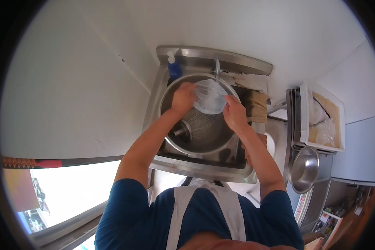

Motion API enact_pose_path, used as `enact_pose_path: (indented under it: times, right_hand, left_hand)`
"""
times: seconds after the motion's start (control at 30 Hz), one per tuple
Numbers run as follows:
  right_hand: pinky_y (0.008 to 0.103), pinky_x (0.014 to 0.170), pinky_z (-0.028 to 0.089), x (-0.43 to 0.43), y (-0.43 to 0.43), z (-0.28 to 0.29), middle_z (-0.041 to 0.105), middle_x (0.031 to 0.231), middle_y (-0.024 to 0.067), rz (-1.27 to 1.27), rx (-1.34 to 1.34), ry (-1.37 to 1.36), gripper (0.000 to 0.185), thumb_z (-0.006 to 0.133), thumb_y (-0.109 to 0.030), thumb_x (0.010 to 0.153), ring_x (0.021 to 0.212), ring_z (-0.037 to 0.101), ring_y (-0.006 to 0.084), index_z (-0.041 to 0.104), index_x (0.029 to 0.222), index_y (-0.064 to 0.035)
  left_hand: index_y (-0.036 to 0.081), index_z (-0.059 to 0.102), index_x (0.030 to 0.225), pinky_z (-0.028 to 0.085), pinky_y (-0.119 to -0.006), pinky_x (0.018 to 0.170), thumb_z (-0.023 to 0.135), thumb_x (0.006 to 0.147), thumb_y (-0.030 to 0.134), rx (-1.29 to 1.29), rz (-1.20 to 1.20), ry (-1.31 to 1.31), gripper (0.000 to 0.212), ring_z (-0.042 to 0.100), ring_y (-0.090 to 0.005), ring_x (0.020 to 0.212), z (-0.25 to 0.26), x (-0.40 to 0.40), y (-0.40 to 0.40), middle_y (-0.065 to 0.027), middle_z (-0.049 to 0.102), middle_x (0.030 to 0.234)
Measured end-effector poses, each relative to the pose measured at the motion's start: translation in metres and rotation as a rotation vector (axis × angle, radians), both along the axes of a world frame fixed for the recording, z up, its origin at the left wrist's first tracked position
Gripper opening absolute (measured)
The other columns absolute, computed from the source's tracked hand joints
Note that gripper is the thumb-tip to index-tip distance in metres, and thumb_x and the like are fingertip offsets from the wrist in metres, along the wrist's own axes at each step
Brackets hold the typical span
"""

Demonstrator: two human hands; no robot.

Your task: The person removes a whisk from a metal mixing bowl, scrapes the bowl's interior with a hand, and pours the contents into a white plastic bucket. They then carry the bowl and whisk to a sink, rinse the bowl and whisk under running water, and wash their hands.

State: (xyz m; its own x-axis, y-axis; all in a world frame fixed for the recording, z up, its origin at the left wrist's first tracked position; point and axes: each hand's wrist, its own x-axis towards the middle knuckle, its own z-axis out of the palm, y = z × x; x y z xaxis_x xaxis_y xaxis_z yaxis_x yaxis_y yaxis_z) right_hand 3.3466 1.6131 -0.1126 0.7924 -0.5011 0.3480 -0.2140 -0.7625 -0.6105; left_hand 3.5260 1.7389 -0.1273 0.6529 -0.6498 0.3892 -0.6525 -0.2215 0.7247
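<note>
My left hand [184, 98] grips the left edge of a clear plastic bag [210, 97], and my right hand [234, 112] pinches its right edge. Spread between the hands, the bag hangs just in front of the faucet [217, 67], over a large round metal mixing bowl [206, 148]. The bowl sits in a stainless steel sink [187, 167]. A metal hub stands up inside the bowl at the lower left. Part of the bowl's rim is hidden behind my forearms.
Behind the bowl at left stands a blue pump bottle [174, 69]. Cloths [257, 106] lie along the sink's right side. Farther right are a white plastic bin [340, 125] holding plastic bags and a smaller metal bowl [304, 170]. A wall [81, 93] rises at left.
</note>
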Motion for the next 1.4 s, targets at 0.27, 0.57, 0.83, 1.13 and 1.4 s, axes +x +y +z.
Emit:
enact_pose_path:
  times: [0.27,0.57,0.83,1.13,1.4]
  right_hand:
    - [0.0380,0.074,0.046,-0.061,0.060,-0.022,0.058,0.100,0.0137,0.184,-0.007,0.428,0.021,0.056,-0.010,0.074,0.088,0.057,0.0311,0.060,0.094,-0.0049]
    - [0.0372,0.083,0.043,-0.140,0.090,-0.058,0.057,0.104,0.0131,-0.512,-0.411,-0.146,0.029,0.061,-0.009,0.070,0.095,0.054,0.0305,0.058,0.098,-0.0041]
    - [0.0313,0.068,0.048,-0.247,-0.025,-0.194,0.063,0.076,0.0148,-0.949,0.776,-0.149,0.031,0.066,-0.020,0.073,0.072,0.060,0.0256,0.060,0.092,0.0038]
    - [0.0316,0.076,0.045,-0.199,0.048,-0.071,0.060,0.094,0.0151,-0.783,0.514,-0.324,0.038,0.062,-0.009,0.074,0.085,0.058,0.0242,0.052,0.110,-0.0040]
    - [0.0375,0.093,0.036,-0.237,0.049,-0.118,0.047,0.119,0.0189,-0.905,0.038,0.266,0.045,0.058,-0.004,0.072,0.111,0.043,0.0343,0.050,0.116,-0.0052]
  left_hand:
    - [0.007,0.064,0.090,0.044,-0.041,0.083,0.053,0.077,0.018,0.486,-0.109,-0.275,0.020,0.058,-0.0340,0.085,-0.013,-0.022,0.069,-0.0181,0.056,0.103]
    - [0.004,0.060,0.100,0.042,-0.039,0.088,0.058,0.075,0.004,0.159,-0.288,-0.287,0.026,0.051,-0.0339,0.104,0.011,-0.086,0.107,-0.0179,0.047,0.122]
    - [0.001,0.062,0.093,0.046,-0.037,0.083,0.057,0.072,-0.005,0.147,-0.735,-0.094,0.022,0.054,-0.0353,0.100,0.013,-0.148,0.115,-0.0197,0.052,0.113]
    - [0.002,0.063,0.091,0.048,-0.030,0.076,0.056,0.077,0.002,0.150,-0.488,-0.083,0.016,0.057,-0.0279,0.097,-0.012,-0.102,0.071,-0.0173,0.056,0.107]
    - [0.007,0.060,0.099,0.047,-0.035,0.079,0.057,0.075,0.010,0.087,-0.098,-0.214,0.024,0.056,-0.0285,0.095,-0.007,-0.005,0.032,-0.0142,0.060,0.098]
